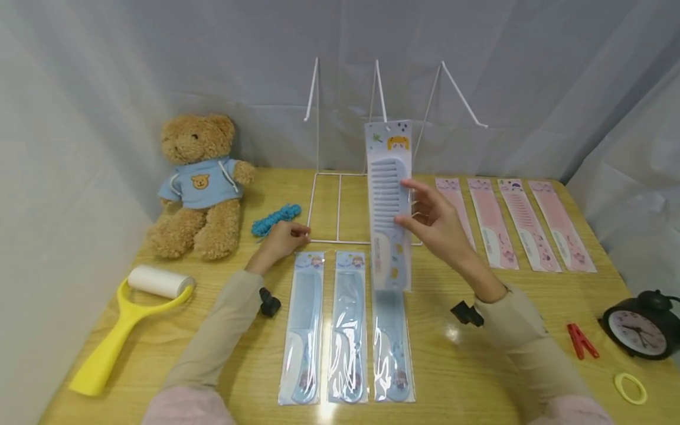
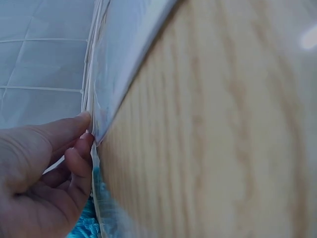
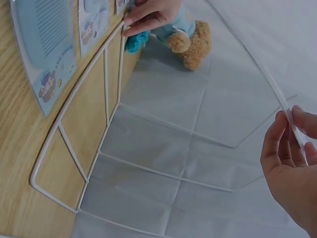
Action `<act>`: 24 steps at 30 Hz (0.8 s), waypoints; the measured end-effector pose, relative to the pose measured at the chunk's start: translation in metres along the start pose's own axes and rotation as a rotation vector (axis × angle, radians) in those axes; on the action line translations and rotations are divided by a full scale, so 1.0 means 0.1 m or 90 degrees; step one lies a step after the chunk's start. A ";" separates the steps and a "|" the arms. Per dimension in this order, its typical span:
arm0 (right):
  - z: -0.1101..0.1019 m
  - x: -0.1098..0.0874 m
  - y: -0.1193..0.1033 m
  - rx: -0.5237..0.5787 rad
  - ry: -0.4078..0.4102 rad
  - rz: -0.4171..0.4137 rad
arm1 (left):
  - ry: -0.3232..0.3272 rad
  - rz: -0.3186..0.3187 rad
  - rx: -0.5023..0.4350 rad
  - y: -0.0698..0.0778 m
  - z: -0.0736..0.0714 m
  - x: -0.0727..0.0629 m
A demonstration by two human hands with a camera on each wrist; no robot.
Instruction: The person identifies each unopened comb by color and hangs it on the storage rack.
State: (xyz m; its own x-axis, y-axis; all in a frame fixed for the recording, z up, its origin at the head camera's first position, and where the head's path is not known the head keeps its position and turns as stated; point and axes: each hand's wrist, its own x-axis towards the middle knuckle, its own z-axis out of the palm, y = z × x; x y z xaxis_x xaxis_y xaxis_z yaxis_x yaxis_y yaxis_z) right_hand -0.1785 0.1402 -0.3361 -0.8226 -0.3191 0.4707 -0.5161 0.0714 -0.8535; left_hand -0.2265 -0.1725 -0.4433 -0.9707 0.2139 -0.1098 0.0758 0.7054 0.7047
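Note:
My right hand (image 1: 438, 221) pinches a packaged light-blue comb (image 1: 386, 195) by its side edge, fingers and thumb on the wrapper. The pack is upright, its top right at the tip of the middle hook (image 1: 381, 91) of a white wire rack (image 1: 339, 206). In the right wrist view, the pack shows edge-on in the right hand (image 3: 292, 153). My left hand (image 1: 281, 241) pinches the front left corner of the rack's base between thumb and fingertips. Three wrapped blue combs (image 1: 349, 295) lie side by side in front of the rack, the rightmost partly covered by the raised pack.
Blue cord (image 1: 276, 219) lies beside the left hand, a teddy bear (image 1: 199, 177) behind it. A yellow-handled lint roller (image 1: 124, 319) lies at left. Several pink comb packs (image 1: 491, 230), a black alarm clock (image 1: 637, 330), a red clip (image 1: 580, 341) and a yellow ring (image 1: 630, 388) lie at right.

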 end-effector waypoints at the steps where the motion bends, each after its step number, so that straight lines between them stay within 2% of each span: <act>1: 0.00 0.00 0.01 -0.001 -0.001 0.002 | 0.000 -0.001 0.000 0.00 0.00 0.00; 11: 0.00 0.10 0.14 -0.017 0.012 0.020 | -0.003 -0.004 0.003 0.01 0.00 0.00; 16: -0.01 0.22 0.24 -0.032 0.017 0.038 | -0.010 -0.007 -0.003 0.02 -0.01 0.01; 24: -0.04 0.48 0.38 -0.056 -0.008 0.059 | -0.009 -0.017 -0.001 0.03 -0.02 0.00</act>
State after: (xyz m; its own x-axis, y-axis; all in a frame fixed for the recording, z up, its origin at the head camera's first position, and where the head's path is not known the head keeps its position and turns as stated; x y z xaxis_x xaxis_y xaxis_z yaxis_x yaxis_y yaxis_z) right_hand -0.2388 0.1312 -0.3446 -0.8647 -0.3195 0.3875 -0.4577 0.1838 -0.8699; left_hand -0.2263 -0.1719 -0.4404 -0.9691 0.2041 -0.1387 0.0491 0.7104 0.7021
